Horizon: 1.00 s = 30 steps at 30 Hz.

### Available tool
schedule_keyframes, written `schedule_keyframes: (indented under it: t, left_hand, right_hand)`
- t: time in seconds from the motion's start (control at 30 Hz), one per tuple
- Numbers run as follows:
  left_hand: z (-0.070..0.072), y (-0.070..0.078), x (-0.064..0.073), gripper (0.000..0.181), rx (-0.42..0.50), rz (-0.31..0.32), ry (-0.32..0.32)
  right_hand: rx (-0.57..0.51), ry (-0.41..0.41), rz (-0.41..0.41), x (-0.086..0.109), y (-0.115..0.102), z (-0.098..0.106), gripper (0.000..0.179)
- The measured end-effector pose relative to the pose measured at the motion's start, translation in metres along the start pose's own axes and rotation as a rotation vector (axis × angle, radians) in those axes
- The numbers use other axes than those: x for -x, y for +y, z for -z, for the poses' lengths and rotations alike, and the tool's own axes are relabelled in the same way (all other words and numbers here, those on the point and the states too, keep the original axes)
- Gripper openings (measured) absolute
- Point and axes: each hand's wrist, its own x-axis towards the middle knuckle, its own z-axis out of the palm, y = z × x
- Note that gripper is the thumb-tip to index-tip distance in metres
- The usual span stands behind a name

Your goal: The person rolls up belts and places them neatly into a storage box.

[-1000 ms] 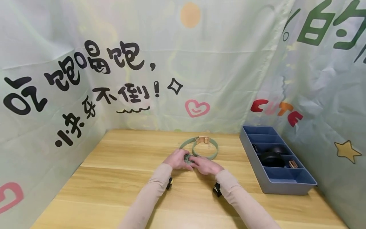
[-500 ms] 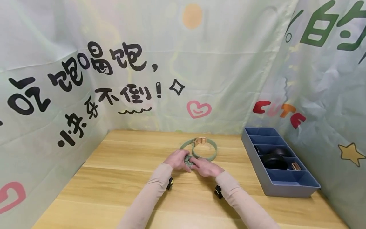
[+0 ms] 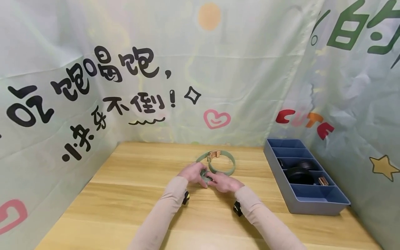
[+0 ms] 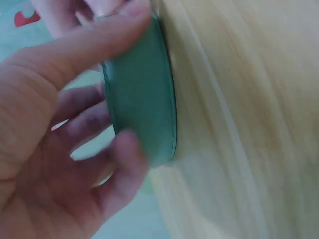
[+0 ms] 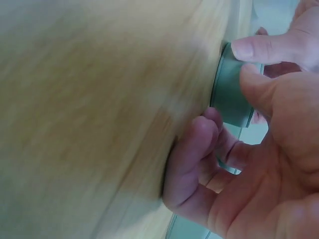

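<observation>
A green belt is partly wound into a tight coil standing on its edge on the wooden table. Its unwound part loops behind the hands and carries a rose-gold buckle. My left hand grips the coil from the left; in the left wrist view its thumb lies along the top of the smooth green band with the fingers curled around the side. From the right, my right hand pinches the same coil. In the right wrist view, both thumbs press on the green roll, and the lower fingers bend near the tabletop.
A blue-grey divided box stands at the right of the table. Black rolled items and a small gold-coloured piece lie in its compartments. Printed cloth walls in the back and sides of the table.
The buckle and the loose loop have shifted a little to the left, toward the coil. Both hands stay on the coil, with small finger movements.
</observation>
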Motion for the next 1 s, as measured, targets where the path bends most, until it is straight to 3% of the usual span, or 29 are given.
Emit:
schedule_keyframes:
  t: [0.13,0.3,0.4,0.5,0.63,0.73,0.9,1.0]
  left_hand:
    - [-0.001,0.003,0.0,0.05,-0.077,0.015,0.03]
    - [0.003,0.0,0.0,0.066,-0.015,-0.082,-0.062]
    - [0.004,-0.002,0.0,0.071,0.025,-0.089,-0.105]
    - [0.004,-0.001,0.0,0.065,0.019,-0.061,-0.07]
    - [0.0,-0.001,0.001,0.054,-0.039,-0.02,0.022]
    - [-0.004,-0.003,0.002,0.059,-0.048,-0.015,0.045]
    - [-0.006,-0.008,0.005,0.075,0.031,-0.047,-0.036]
    - [-0.005,-0.009,0.006,0.075,0.065,-0.052,-0.06]
  right_hand:
    - [0.011,-0.004,-0.006,0.001,0.0,0.002,0.031]
    - [0.03,0.013,0.004,0.001,0.001,0.005,0.03]
    - [0.042,0.013,0.008,0.001,0.002,0.003,0.03]
    - [0.039,0.017,-0.001,0.001,0.003,0.0,0.033]
    - [0.049,0.028,-0.007,0.0,0.001,-0.004,0.035]
    - [0.066,0.02,-0.007,-0.001,0.001,-0.005,0.032]
    - [0.062,-0.001,-0.02,-0.001,0.001,-0.002,0.034]
    - [0.051,-0.012,-0.028,0.001,0.0,0.0,0.037]
